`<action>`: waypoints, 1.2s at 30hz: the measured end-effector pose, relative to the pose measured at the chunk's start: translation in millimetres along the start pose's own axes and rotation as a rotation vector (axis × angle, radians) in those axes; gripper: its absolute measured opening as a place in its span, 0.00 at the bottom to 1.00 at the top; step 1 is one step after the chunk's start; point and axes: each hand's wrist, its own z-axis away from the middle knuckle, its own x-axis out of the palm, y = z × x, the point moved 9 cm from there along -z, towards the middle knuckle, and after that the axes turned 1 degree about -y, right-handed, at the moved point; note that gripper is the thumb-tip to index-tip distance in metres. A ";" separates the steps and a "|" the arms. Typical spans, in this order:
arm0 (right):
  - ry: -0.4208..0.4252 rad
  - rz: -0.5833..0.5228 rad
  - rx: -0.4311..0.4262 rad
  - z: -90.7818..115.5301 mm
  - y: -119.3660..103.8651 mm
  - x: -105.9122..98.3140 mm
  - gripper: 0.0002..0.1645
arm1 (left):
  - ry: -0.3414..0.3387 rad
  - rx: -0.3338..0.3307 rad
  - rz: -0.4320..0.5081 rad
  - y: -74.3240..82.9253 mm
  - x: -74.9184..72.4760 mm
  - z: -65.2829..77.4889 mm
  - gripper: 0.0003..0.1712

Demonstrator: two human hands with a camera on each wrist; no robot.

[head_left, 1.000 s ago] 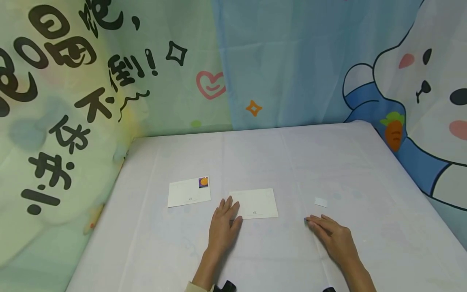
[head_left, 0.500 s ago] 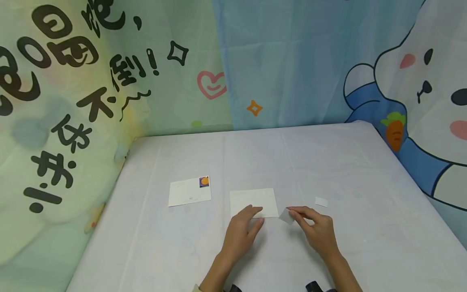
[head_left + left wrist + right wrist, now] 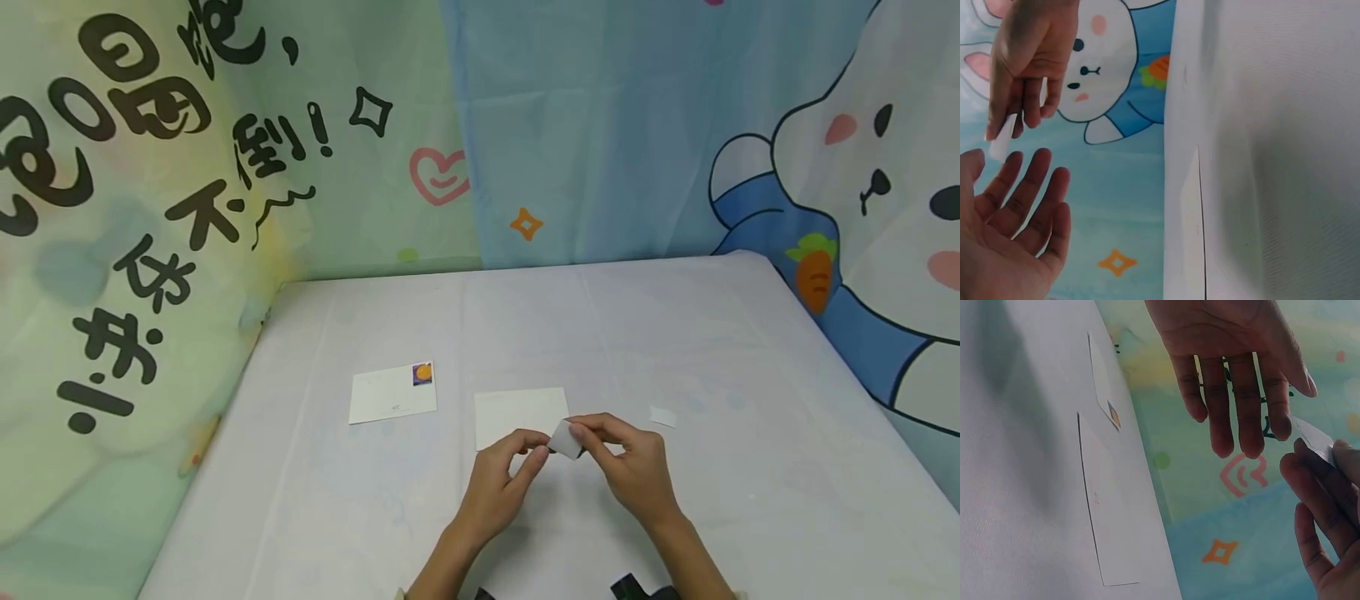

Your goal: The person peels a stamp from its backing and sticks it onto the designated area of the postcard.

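Observation:
A small white-backed stamp (image 3: 566, 440) with a jagged edge is pinched between the thumb and forefinger of my right hand (image 3: 633, 467), raised above the table. The left hand (image 3: 502, 479) is at its near left corner, thumb and forefinger apart in the left wrist view; whether they touch the stamp (image 3: 1002, 140) I cannot tell. Behind the hands a plain white card (image 3: 517, 412) lies flat, partly covered by the fingers. Farther left lies a second white card (image 3: 386, 396), bearing a purple and orange stamp (image 3: 422, 373) in its upper right corner.
A small white paper scrap (image 3: 663, 417) lies right of the hands on the white tablecloth (image 3: 750, 350). Printed curtains (image 3: 600, 167) stand along the table's back and sides. Black wrist straps show at the lower edge.
The right hand has lifted the stamp from the table on the right and brought it left. My left hand has risen from the plain card and moved right, up to the stamp.

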 end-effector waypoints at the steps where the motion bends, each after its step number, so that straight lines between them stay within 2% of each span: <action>1: 0.001 -0.006 0.003 -1.5 -4.7 -0.6 0.09 | -0.004 -0.001 0.004 0.2 0.4 0.0 0.10; 6: -0.006 -0.026 0.041 -4.8 -14.8 -1.2 0.08 | -0.015 -0.009 0.007 -1.3 4.0 0.6 0.09; 12: -0.022 -0.045 0.080 3.6 8.6 7.7 0.11 | -0.002 -0.015 -0.006 -2.4 5.1 1.8 0.09; 16: -0.031 -0.039 0.076 8.0 22.3 12.9 0.10 | 0.012 -0.015 -0.002 -3.3 3.7 2.3 0.08; 24: -0.008 0.002 0.035 8.2 23.6 12.4 0.11 | 0.014 -0.047 0.021 -8.0 2.0 3.2 0.08; 30: -0.020 -0.005 0.064 8.1 26.8 13.8 0.12 | 0.027 -0.074 0.027 -8.2 -1.3 2.5 0.04; 32: -0.029 -0.019 0.082 8.3 28.1 14.5 0.12 | 0.041 -0.077 0.033 -4.1 -4.9 1.1 0.04; 36: -0.043 -0.041 0.099 8.1 28.2 15.4 0.12 | 0.066 -0.062 0.045 19.4 -18.3 -4.1 0.03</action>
